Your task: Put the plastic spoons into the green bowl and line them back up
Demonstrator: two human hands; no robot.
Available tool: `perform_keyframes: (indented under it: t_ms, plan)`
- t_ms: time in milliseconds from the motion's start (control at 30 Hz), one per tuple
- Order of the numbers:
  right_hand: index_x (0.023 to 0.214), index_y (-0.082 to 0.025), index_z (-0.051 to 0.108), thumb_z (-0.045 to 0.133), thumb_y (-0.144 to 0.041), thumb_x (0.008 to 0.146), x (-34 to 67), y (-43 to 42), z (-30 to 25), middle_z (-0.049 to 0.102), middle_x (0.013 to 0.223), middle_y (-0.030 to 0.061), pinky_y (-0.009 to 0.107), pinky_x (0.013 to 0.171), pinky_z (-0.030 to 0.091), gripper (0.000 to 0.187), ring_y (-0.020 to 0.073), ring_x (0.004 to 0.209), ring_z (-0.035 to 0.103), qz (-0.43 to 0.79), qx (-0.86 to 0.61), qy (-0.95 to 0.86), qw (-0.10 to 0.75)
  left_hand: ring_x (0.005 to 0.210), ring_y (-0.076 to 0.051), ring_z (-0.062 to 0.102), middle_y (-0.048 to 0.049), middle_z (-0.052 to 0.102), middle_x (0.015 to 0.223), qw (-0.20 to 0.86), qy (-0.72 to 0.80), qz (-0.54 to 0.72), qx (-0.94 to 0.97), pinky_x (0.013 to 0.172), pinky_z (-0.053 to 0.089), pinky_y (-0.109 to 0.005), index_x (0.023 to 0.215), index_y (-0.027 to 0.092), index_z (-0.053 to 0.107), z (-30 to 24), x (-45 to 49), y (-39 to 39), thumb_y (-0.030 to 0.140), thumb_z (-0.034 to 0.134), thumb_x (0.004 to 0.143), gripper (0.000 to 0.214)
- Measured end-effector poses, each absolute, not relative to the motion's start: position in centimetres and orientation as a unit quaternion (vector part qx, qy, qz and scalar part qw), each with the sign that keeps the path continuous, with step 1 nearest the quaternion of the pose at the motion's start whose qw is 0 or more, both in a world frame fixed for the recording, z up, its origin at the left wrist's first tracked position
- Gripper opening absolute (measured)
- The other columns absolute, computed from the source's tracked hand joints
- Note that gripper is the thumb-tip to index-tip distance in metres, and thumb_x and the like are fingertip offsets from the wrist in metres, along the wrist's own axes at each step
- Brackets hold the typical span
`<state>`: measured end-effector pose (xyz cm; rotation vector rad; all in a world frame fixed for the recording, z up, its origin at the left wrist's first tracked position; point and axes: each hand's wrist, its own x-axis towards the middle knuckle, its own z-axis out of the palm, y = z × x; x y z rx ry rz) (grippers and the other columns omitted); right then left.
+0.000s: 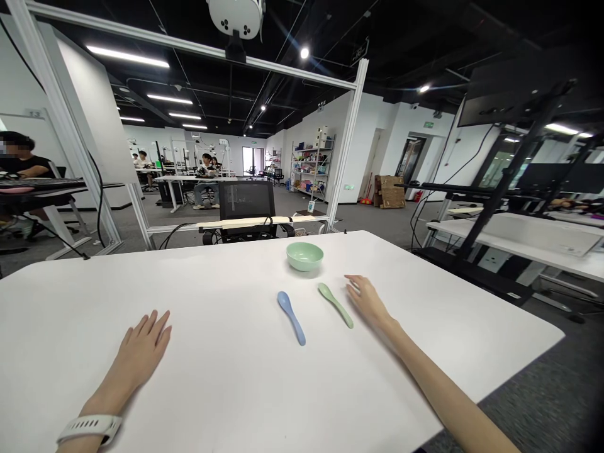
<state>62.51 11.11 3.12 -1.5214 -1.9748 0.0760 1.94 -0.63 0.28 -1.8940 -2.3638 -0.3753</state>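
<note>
Lying on the white table (212, 283), a pale green spoon (335, 305) sits just beside the open right hand (365, 299), which has hold of nothing. A blue spoon (292, 318) lies near it, both just below a mint-green bowl (304, 256), all ungrasped. The left hand (141, 349) rests open and empty, well apart, fingers spread.

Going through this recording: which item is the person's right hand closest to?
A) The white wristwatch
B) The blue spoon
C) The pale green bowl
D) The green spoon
D. The right hand lies just to the right of the green spoon, nearer to it than to the blue spoon beyond.
</note>
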Motion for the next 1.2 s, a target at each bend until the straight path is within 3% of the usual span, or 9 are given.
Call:
perform_keyframes:
  t_ms: [100, 200, 300, 400, 567, 767, 967, 1200]
  plan:
    - [0.130, -0.012, 0.075, 0.049, -0.028, 0.103, 64.3, 11.1, 3.8, 0.074, 0.128, 0.0213, 0.048, 0.110, 0.053, 0.041, 0.0347, 0.123, 0.069, -0.050, -0.652, -0.690, 0.310, 0.161, -0.038, 0.041, -0.0204, 0.047, 0.171, 0.045, -0.777, -0.118, -0.617, 0.131, 0.030, -0.060, 0.163, 0.009, 0.049, 0.4, 2.1, -0.7, 0.045, 0.018, 0.103, 0.076]
    - [0.118, -0.009, 0.080, 0.056, -0.028, 0.100, 65.9, 10.6, 3.8, 0.076, 0.118, 0.0259, 0.048, 0.098, 0.054, 0.035, 0.0398, 0.114, 0.071, -0.096, -0.725, -0.642, 0.231, 0.162, -0.039, 0.038, -0.0208, 0.044, 0.173, 0.037, -0.778, -0.112, -0.618, 0.132, 0.029, -0.060, 0.164, 0.009, 0.046, 0.6, 2.3, -0.9, 0.044, 0.017, 0.102, 0.077]
    - [0.101, -0.014, 0.083, 0.056, -0.024, 0.098, 66.7, 10.2, 3.6, 0.080, 0.105, 0.0226, 0.043, 0.085, 0.054, 0.030, 0.0371, 0.099, 0.074, -0.075, -0.754, -0.630, 0.168, 0.163, -0.038, 0.037, -0.0202, 0.043, 0.174, 0.032, -0.779, -0.106, -0.617, 0.132, 0.028, -0.060, 0.165, 0.009, 0.044, 0.7, 2.3, -0.9, 0.045, 0.015, 0.102, 0.078]
    - [0.096, -0.017, 0.084, 0.053, -0.026, 0.099, 66.5, 10.3, 4.3, 0.081, 0.099, 0.0194, 0.039, 0.077, 0.052, 0.032, 0.0336, 0.089, 0.075, -0.061, -0.747, -0.635, 0.189, 0.164, -0.038, 0.036, -0.0197, 0.042, 0.174, 0.032, -0.782, -0.098, -0.614, 0.133, 0.028, -0.058, 0.165, 0.009, 0.043, 0.8, 2.4, -0.9, 0.046, 0.014, 0.102, 0.079]
    - [0.102, -0.017, 0.086, 0.050, -0.034, 0.102, 63.6, 12.6, 8.4, 0.082, 0.101, 0.0184, 0.037, 0.080, 0.050, 0.039, 0.0335, 0.094, 0.073, -0.094, -0.676, -0.686, 0.252, 0.163, -0.038, 0.038, -0.0199, 0.044, 0.173, 0.044, -0.779, -0.102, -0.617, 0.132, 0.029, -0.058, 0.164, 0.008, 0.046, 0.6, 2.4, -0.8, 0.045, 0.012, 0.101, 0.080]
    - [0.101, -0.019, 0.087, 0.053, -0.033, 0.106, 57.0, 17.3, 13.0, 0.083, 0.106, 0.0179, 0.040, 0.088, 0.047, 0.037, 0.0354, 0.107, 0.070, -0.103, -0.641, -0.738, 0.185, 0.163, -0.039, 0.036, -0.0210, 0.042, 0.174, 0.032, -0.779, -0.105, -0.618, 0.132, 0.028, -0.060, 0.164, 0.008, 0.045, 0.9, 2.5, -1.0, 0.045, 0.013, 0.102, 0.079]
    - [0.098, -0.016, 0.086, 0.057, -0.024, 0.104, 52.7, 20.9, 13.3, 0.081, 0.107, 0.0208, 0.043, 0.101, 0.045, 0.031, 0.0354, 0.121, 0.066, -0.073, -0.661, -0.735, 0.131, 0.164, -0.037, 0.034, -0.0188, 0.040, 0.175, 0.027, -0.783, -0.079, -0.616, 0.132, 0.028, -0.058, 0.166, 0.011, 0.042, 1.6, 2.9, -1.3, 0.044, 0.014, 0.103, 0.077]
    - [0.110, -0.016, 0.084, 0.053, -0.025, 0.105, 51.9, 21.8, 12.1, 0.081, 0.114, 0.0206, 0.043, 0.099, 0.048, 0.033, 0.0348, 0.121, 0.067, -0.067, -0.663, -0.732, 0.142, 0.163, -0.038, 0.037, -0.0191, 0.043, 0.174, 0.039, -0.779, -0.090, -0.620, 0.131, 0.031, -0.059, 0.165, 0.012, 0.045, 1.3, 2.7, -1.3, 0.043, 0.017, 0.104, 0.073]
